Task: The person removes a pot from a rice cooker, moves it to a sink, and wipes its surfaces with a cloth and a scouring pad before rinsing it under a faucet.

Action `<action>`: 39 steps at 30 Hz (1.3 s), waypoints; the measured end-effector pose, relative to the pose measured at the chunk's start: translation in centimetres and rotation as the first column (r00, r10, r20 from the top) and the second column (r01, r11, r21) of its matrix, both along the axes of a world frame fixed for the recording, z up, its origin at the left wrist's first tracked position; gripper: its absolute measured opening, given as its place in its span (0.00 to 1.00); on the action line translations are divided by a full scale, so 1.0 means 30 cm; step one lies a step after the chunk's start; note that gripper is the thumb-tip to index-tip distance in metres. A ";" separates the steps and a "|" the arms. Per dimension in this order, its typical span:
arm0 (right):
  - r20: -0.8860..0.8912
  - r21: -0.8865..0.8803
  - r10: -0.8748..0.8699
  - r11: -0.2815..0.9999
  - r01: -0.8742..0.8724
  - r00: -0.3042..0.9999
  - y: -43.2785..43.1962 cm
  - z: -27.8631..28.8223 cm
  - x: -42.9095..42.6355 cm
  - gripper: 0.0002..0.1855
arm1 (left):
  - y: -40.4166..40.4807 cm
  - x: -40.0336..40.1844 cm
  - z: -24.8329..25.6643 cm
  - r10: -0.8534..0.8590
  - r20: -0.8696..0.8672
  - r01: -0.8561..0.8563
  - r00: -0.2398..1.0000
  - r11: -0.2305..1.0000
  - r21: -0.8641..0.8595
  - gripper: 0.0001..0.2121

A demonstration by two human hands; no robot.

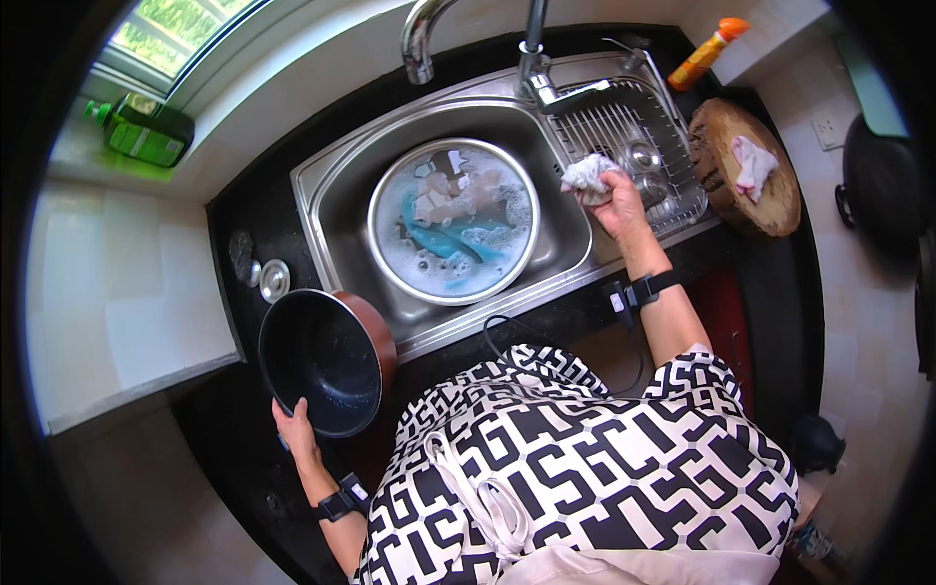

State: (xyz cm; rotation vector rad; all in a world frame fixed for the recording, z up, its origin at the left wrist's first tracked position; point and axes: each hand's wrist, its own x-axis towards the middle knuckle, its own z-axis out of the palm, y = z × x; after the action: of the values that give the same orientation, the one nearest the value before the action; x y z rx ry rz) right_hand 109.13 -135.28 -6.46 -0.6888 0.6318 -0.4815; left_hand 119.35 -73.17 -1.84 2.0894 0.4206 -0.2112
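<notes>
My left hand (295, 433) grips the rim of a deep pot (322, 365), dark inside and reddish-brown outside. The pot is tilted at the sink's front left corner, its mouth facing up towards me. In my right hand (620, 201) is a bunched whitish cloth (589, 175), held above the divider between the basin and the drainer side. A round metal bowl (374, 248) stands in the sink basin (344, 190). Soapy water fills it, with blue-green and pale items (446, 234) under the surface; what they are I cannot tell.
A chrome faucet (537, 84) rises behind the basin. On the right are a wire rack (607, 121) holding glassware, a thick wooden chopping block (775, 201) with a cloth (753, 168) on it, and an orange bottle (706, 58). A green bottle (146, 135) and a small lid (275, 281) are left.
</notes>
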 end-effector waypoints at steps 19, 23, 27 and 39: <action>-0.361 -0.746 -0.395 0.666 -0.007 0.845 -0.111 -0.213 0.143 0.36 | -0.026 -0.078 0.077 0.074 -0.064 -0.079 0.995 0.994 -0.078 0.29; -0.449 -0.845 -0.300 0.448 -0.291 0.842 -0.102 -0.258 0.101 0.39 | -0.018 -0.056 0.101 0.031 -0.094 -0.034 0.995 0.999 -0.038 0.29; -0.419 -0.857 -0.288 0.439 -0.270 0.861 -0.103 -0.271 0.105 0.40 | -0.010 -0.045 0.116 0.047 -0.066 -0.051 0.997 0.997 -0.050 0.28; -0.541 -0.833 -0.426 0.157 -0.530 0.725 -0.045 -0.189 0.076 0.37 | 0.064 0.235 0.327 -0.150 0.005 0.148 0.989 0.980 0.131 0.22</action>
State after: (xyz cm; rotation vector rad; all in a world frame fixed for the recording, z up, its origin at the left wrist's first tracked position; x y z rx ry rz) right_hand 111.39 -136.64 -12.14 -2.3726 0.9688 -0.5234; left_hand 126.41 -71.24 7.97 2.2519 0.2746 -0.2619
